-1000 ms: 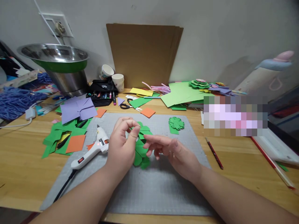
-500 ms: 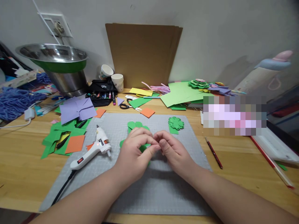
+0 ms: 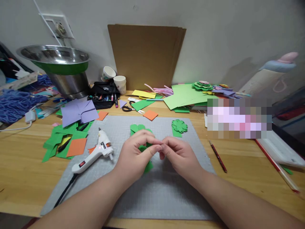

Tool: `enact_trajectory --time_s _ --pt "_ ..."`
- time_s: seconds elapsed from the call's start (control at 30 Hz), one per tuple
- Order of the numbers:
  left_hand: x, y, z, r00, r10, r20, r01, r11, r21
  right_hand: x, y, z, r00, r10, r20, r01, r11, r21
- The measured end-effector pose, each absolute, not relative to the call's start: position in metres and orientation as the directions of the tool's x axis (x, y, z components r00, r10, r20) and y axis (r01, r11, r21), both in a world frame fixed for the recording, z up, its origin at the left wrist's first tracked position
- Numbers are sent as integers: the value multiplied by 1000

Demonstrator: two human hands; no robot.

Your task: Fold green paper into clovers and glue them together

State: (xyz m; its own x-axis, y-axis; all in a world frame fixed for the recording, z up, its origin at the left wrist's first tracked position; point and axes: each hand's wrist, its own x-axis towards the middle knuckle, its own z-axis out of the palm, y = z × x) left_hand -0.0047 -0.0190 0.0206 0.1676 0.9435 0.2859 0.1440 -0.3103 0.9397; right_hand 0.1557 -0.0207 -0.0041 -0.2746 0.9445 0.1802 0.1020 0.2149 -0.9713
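Above the middle of the grey cutting mat [image 3: 171,200], my left hand [image 3: 134,154] and my right hand [image 3: 182,154] meet fingertip to fingertip. Both are closed in a pinch, thumbs against forefingers; whatever lies between them is hidden or too small to name. Green paper petals [image 3: 135,128] show behind and below my left hand, which covers most of them. A layered green paper flower [image 3: 179,126] rests near the mat's far right corner. Left of my hands lies a white hot glue gun [image 3: 97,154], nozzle pointing away, its cord running toward me.
Green and orange paper scraps [image 3: 76,147] and purple sheets [image 3: 78,111] lie left. Scissors [image 3: 127,108], a black pencil case [image 3: 103,95] and paper cups [image 3: 119,84] stand or lie behind the mat. A red pencil [image 3: 218,156] lies right; a steel bowl [image 3: 53,55] rises back left.
My right fingers have drawn in against the left fingertips, closing the gap between the hands. More green paper shows below my left hand. The glue gun has stayed put.
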Motion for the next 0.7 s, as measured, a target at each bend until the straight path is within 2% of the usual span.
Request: enact_trajectory --time_s 0.07,0.17,0.23,0.3,0.37,0.5,0.7 --pt "-4 -19 20 154 956 248 92 -264 960 155 -21 -5 -296 937 185 104 224 -969" --pt "-5 -18 18 163 984 77 -90 -62 994 154 -22 -5 -267 936 227 66 253 -965" --pt "-5 -16 18 245 969 -43 -213 97 972 153 -24 -5 -187 944 271 26 281 -959" --pt "-6 -16 18 316 944 -93 -266 182 947 154 -26 -4 -80 937 340 16 342 -939" --pt "-6 -16 18 348 933 -96 -278 200 939 155 -27 -3 -16 900 436 56 436 -898" --pt "-5 -17 18 382 922 -70 -277 186 943 158 -31 1 -44 797 602 182 599 -780" --pt "-6 -19 14 441 894 -76 -273 214 938 158 -30 3 -72 765 640 237 636 -734"
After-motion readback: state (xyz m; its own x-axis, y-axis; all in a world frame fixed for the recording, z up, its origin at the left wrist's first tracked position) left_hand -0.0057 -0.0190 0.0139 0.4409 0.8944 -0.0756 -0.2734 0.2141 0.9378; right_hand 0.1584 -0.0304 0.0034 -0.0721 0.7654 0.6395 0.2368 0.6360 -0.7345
